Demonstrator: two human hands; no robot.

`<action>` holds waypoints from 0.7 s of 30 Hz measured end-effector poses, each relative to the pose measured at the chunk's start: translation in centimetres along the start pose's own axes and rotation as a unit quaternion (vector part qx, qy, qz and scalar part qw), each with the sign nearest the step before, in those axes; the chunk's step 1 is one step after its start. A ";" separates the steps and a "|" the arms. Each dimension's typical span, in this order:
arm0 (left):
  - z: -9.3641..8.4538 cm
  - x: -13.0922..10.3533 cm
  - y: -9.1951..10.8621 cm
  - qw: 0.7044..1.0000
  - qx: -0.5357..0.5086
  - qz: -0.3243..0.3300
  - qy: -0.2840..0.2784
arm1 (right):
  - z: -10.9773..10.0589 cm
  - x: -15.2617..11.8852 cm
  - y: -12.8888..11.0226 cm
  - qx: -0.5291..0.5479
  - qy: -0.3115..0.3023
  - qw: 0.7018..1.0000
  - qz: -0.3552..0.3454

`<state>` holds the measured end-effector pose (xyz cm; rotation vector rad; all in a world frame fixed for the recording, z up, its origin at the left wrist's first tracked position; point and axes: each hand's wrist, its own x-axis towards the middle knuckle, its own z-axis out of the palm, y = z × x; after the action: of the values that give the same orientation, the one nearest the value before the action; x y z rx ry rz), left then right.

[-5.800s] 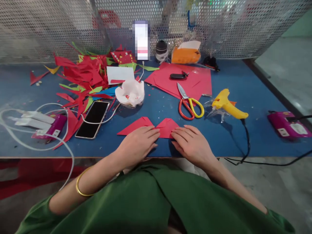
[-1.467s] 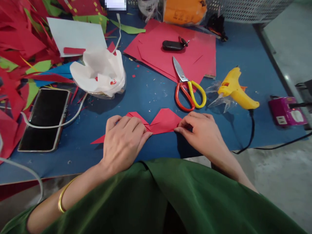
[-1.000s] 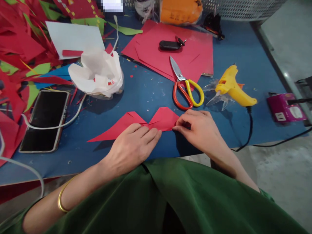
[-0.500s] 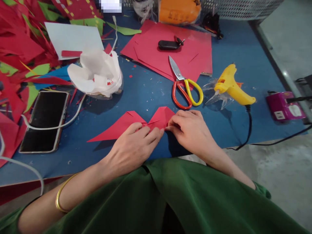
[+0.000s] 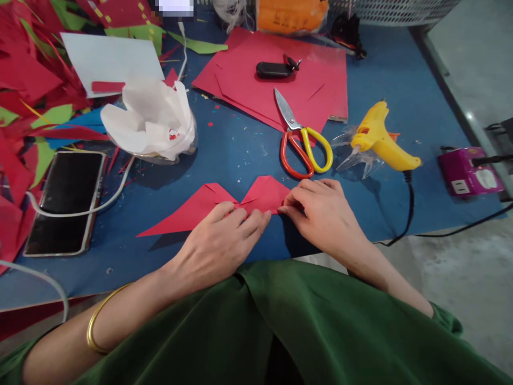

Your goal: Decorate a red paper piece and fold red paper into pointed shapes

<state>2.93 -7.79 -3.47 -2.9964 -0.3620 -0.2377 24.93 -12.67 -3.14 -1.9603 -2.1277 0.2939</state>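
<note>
A folded piece of red paper (image 5: 265, 193) lies at the front of the blue table, with a long point to the left and two angled peaks along its far side. My left hand (image 5: 224, 235) is closed over its near middle edge, fingers pressing the paper; the thumb is hidden. At the right end, my right hand (image 5: 318, 211) pinches the paper's edge between thumb and index finger. Just beyond my right hand lie scissors (image 5: 294, 123) with one red and one yellow handle, blades slightly apart.
A yellow glue gun (image 5: 382, 139) with a black cord lies at the right, near a purple box (image 5: 468, 171). On the left are a phone (image 5: 64, 198), a white paper-lined container (image 5: 148, 123) and paper scraps (image 5: 28, 69). Red sheets (image 5: 240, 69) hold a black key fob (image 5: 274, 70).
My right hand has shifted slightly right along the paper's edge, showing more of its right part. My left hand stays nearly in place. The view has moved a little.
</note>
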 end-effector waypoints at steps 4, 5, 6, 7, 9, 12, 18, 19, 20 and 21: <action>0.0 0.1 0.0 1.000 0.009 0.006 0.000 | -0.3 0.0 0.4 0.009 -0.003 1.000 0.000; 0.0 0.2 0.0 1.000 0.011 0.006 -0.004 | -0.3 0.1 0.5 0.008 -0.005 1.000 -0.002; -0.1 0.2 0.0 1.000 0.015 0.006 -0.010 | -0.4 0.1 0.5 0.006 -0.008 1.000 -0.004; -0.1 0.3 0.1 1.000 0.019 0.007 -0.016 | -0.4 0.2 0.4 0.003 -0.011 1.000 -0.005; -0.1 0.4 0.1 0.999 0.024 0.009 -0.026 | -0.4 0.3 0.4 -0.002 -0.017 1.000 -0.006; -0.1 0.5 0.1 0.999 0.023 0.012 -0.033 | -0.5 0.3 0.6 0.003 -0.023 1.000 -0.001; 0.0 0.5 0.0 0.999 0.036 0.017 -0.027 | -0.9 0.0 1.7 0.008 -0.030 0.999 0.024; -0.1 0.5 0.0 0.999 0.039 0.018 -0.023 | -0.9 0.0 1.8 0.007 -0.033 0.999 0.026; -0.1 0.6 0.0 0.999 0.040 0.019 -0.020 | -1.0 0.1 1.9 0.007 -0.036 0.999 0.027; -0.1 0.6 0.0 0.999 0.041 0.019 -0.019 | -1.1 0.1 2.0 0.007 -0.039 0.999 0.027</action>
<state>3.46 -7.71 -3.27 -2.9270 -0.3115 -0.1592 27.19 -12.45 -2.70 -2.0337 -2.1158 0.3993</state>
